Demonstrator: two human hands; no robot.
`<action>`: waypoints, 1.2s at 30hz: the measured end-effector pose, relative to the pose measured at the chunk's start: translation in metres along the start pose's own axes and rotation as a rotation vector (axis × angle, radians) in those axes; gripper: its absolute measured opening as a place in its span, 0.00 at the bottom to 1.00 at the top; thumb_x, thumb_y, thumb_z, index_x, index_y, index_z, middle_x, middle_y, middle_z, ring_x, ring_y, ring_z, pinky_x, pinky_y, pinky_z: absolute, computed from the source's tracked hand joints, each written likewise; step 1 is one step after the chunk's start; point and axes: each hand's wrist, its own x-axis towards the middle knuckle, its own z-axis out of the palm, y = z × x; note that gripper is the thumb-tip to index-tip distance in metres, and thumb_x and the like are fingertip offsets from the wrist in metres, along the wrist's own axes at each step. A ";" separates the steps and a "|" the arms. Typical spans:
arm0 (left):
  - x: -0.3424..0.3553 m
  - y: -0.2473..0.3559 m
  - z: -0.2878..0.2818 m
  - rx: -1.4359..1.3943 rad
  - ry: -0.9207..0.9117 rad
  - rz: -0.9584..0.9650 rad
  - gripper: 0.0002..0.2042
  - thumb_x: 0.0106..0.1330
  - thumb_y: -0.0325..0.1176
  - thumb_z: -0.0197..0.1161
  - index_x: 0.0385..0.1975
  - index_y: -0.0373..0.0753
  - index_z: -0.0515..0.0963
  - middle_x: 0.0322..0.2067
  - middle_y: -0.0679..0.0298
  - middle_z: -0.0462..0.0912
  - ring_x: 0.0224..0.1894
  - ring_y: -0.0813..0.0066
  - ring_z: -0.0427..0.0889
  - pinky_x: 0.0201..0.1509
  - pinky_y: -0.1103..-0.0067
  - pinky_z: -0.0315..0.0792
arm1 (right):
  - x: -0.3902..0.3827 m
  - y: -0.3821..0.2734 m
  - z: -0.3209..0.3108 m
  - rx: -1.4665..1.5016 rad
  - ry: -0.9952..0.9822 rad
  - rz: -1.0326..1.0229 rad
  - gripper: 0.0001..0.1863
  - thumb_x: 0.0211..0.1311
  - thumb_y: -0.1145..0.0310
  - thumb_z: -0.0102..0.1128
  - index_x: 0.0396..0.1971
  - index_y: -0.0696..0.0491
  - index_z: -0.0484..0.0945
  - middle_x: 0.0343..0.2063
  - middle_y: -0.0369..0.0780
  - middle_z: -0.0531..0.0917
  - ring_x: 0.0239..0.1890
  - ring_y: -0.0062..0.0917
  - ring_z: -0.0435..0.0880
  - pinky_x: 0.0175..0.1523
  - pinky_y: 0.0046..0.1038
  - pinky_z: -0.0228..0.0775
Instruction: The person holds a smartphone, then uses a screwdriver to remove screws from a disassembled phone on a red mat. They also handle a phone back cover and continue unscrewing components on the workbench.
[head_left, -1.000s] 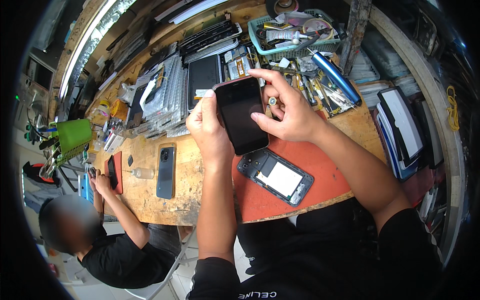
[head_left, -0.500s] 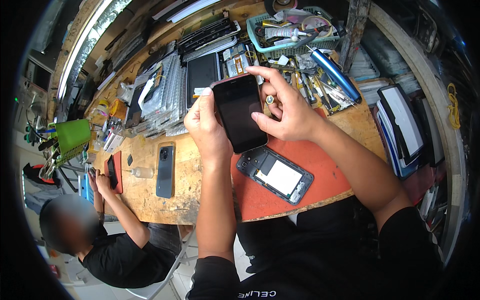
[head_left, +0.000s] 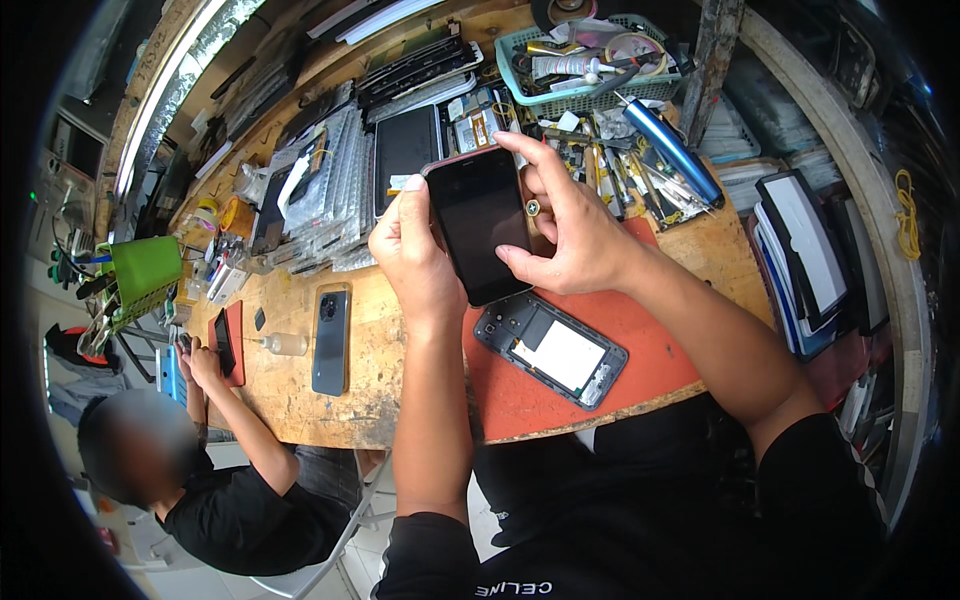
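A smartphone with a dark, blank screen is held up over the red mat, tilted slightly. My left hand grips its left edge, thumb along the upper left side. At the right edge is my right hand, its index finger on the top corner and its thumb on the lower screen. Tucked in the bent fingers of that hand is a slim tool, of which only the round, cross-marked end shows. Below the smartphone, a phone frame with a large white rectangle inside lies on the red mat.
A dark phone and a small clear bottle lie to the left. Bubble-wrapped parts are piled behind. A teal basket and a blue cylindrical tool stand back right. At far left a co-worker handles another phone.
My right thumb has slid a little left and down across the screen. The tool's round end has shifted slightly left and down with my fingers. My left hand has barely moved.
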 end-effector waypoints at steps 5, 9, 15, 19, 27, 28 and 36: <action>0.001 0.001 0.001 0.007 -0.001 -0.001 0.17 0.85 0.34 0.55 0.40 0.28 0.86 0.36 0.62 0.89 0.34 0.82 0.85 0.39 0.83 0.80 | 0.000 -0.001 -0.001 0.007 -0.020 0.019 0.57 0.55 0.78 0.72 0.83 0.50 0.47 0.38 0.35 0.79 0.30 0.14 0.72 0.27 0.19 0.57; 0.000 0.000 0.001 0.015 0.008 0.014 0.17 0.85 0.34 0.55 0.40 0.29 0.86 0.35 0.63 0.89 0.34 0.83 0.85 0.39 0.83 0.79 | 0.000 0.001 -0.001 0.006 0.002 0.018 0.54 0.57 0.77 0.71 0.82 0.49 0.51 0.36 0.36 0.81 0.27 0.17 0.73 0.28 0.23 0.62; 0.000 0.002 0.002 0.018 0.010 0.005 0.17 0.85 0.34 0.55 0.39 0.29 0.86 0.35 0.64 0.88 0.33 0.83 0.84 0.38 0.84 0.78 | 0.001 -0.001 -0.004 0.006 0.016 0.031 0.50 0.59 0.75 0.70 0.81 0.48 0.55 0.31 0.36 0.82 0.22 0.19 0.72 0.28 0.26 0.63; 0.000 0.003 0.002 0.043 0.025 -0.012 0.17 0.85 0.34 0.55 0.39 0.29 0.86 0.35 0.64 0.88 0.33 0.83 0.83 0.38 0.83 0.78 | 0.001 -0.002 -0.007 0.015 -0.022 0.026 0.52 0.60 0.78 0.70 0.82 0.49 0.52 0.34 0.34 0.81 0.25 0.12 0.67 0.27 0.18 0.57; -0.001 0.001 0.001 0.029 0.014 0.015 0.17 0.85 0.35 0.56 0.40 0.29 0.86 0.35 0.64 0.89 0.34 0.83 0.84 0.39 0.84 0.78 | 0.001 0.000 0.001 -0.104 0.030 -0.047 0.58 0.52 0.67 0.76 0.81 0.47 0.50 0.41 0.48 0.89 0.37 0.45 0.91 0.47 0.42 0.82; -0.001 0.001 0.001 0.026 0.005 0.021 0.17 0.85 0.35 0.56 0.40 0.29 0.87 0.35 0.64 0.89 0.34 0.83 0.84 0.39 0.84 0.78 | 0.000 -0.001 0.001 -0.119 0.020 -0.011 0.58 0.52 0.67 0.76 0.82 0.47 0.49 0.43 0.49 0.89 0.40 0.48 0.91 0.50 0.44 0.82; 0.001 0.001 0.000 0.026 0.011 0.016 0.16 0.85 0.34 0.56 0.40 0.29 0.87 0.34 0.64 0.89 0.33 0.84 0.83 0.38 0.83 0.78 | 0.000 -0.004 -0.001 -0.067 0.000 -0.043 0.59 0.54 0.77 0.72 0.84 0.50 0.47 0.41 0.38 0.84 0.26 0.16 0.72 0.27 0.20 0.61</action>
